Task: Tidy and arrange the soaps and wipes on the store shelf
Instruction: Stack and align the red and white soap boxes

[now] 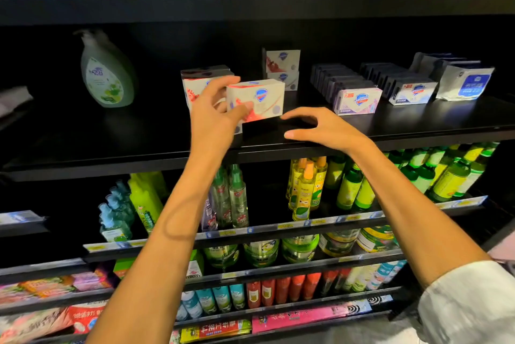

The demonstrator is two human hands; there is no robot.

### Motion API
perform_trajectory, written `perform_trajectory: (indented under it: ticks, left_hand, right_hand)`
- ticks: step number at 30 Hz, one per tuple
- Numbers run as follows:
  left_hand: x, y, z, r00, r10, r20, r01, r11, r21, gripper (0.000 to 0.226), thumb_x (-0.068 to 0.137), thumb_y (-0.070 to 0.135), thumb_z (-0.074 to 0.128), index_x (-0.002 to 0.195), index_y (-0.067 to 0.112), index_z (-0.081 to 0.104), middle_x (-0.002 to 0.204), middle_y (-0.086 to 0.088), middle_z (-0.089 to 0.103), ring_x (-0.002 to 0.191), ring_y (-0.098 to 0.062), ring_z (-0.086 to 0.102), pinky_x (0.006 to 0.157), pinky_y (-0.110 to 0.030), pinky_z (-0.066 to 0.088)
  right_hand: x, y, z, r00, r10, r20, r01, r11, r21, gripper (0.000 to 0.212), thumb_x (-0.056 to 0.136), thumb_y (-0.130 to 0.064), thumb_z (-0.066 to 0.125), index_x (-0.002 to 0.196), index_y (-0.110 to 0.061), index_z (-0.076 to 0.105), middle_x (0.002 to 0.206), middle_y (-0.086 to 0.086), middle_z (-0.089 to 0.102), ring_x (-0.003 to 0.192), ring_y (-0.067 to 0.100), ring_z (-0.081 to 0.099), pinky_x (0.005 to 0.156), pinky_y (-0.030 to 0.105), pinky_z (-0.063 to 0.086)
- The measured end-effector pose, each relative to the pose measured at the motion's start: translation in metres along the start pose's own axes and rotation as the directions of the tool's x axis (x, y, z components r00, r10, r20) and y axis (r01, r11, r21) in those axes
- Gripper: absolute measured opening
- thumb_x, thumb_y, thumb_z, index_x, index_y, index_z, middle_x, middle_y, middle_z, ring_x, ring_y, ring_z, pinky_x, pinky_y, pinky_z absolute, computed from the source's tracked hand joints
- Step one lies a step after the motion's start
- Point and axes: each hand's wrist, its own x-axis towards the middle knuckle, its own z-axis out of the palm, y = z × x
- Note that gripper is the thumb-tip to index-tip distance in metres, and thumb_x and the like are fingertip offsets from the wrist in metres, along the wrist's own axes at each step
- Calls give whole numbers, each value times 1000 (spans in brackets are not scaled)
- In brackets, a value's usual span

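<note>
At frame centre, we see the left hand [216,112] gripping a red-and-white soap box [256,100], thumb on its front face, fingers [220,84] curled over its top. The box is held just above the black shelf [418,123], in front of a second matching box [199,81]. The right hand [323,127] hovers just right of it, fingers spread in a loose curve, holding nothing. Further soap rows [359,93] and wipes packs [465,81] stand at upper right; a pump bottle [107,73] stands at upper left.
</note>
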Motion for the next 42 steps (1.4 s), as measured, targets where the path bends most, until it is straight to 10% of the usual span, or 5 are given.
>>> perform_trajectory:
  ticks: [7,22,34,42]
  left_hand:
    - [17,4,-55,995,58,-85,-52,996,70,53,81,-3,81,128,11,61,118,-8,74,109,-13,72,87,-29,60]
    - [25,-32,-63,976,140,-165,-81,943,322,56,84,13,85,131,22,58,128,-5,59,108,-9,63,84,-19,56]
    - [-3,-33,-61,925,295,-241,-147,860,488,54,91,31,78,137,21,53,127,0,47,114,-16,55,97,-36,51]
    - [-41,-46,-19,849,403,341,-527,621,580,33,102,29,66,127,8,65,113,-6,64,104,-22,61,90,-40,52]
  right_hand:
    - [3,1,5,991,-8,137,39,973,-229,58,78,-53,85,132,-43,67,151,-15,51,140,0,42,112,20,28]
    - [4,4,3,991,3,136,24,980,-200,54,78,-49,86,128,-44,69,149,-18,52,139,-2,43,109,17,28]
    - [3,-2,2,996,9,90,3,991,-134,32,90,-51,73,121,-43,73,135,-23,63,129,-8,52,109,21,35]
    - [26,2,-2,979,80,-186,-83,997,-8,13,95,-34,73,107,-35,78,113,-18,73,110,-1,64,99,26,47]
